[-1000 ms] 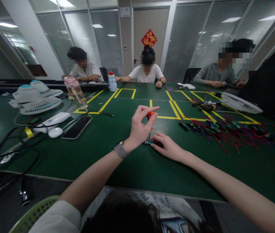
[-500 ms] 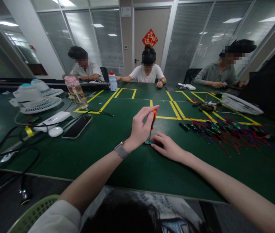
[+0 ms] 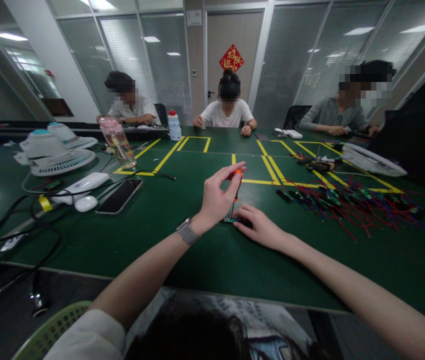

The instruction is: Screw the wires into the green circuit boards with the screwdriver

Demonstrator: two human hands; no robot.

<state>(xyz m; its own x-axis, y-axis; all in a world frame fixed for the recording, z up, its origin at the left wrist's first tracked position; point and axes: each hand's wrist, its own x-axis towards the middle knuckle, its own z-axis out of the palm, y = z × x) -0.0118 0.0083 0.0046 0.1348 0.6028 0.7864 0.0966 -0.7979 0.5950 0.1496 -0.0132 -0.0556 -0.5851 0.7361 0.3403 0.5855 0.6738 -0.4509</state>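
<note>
My left hand (image 3: 218, 192) grips the orange and black handle of a screwdriver (image 3: 238, 186), which stands nearly upright. Its thin shaft points down to a small green circuit board (image 3: 228, 220) on the green table (image 3: 197, 260). Low on the table, my right hand (image 3: 259, 227) has its fingers curled at the right end of the board, pressing on it or on a dark part beside it. What lies under those fingers is mostly hidden.
Many small boards with red and blue wires (image 3: 347, 205) lie to the right. On the left are a phone (image 3: 120, 196), a white mouse (image 3: 85, 203), cables, fans (image 3: 62, 157) and a pink-lidded bottle (image 3: 118, 142). Several people sit across the table.
The screwdriver handle has turned a little within my left hand, whose fingers have shifted slightly. My right hand stays put. The middle person's hand across the table has moved inward from the bottle.
</note>
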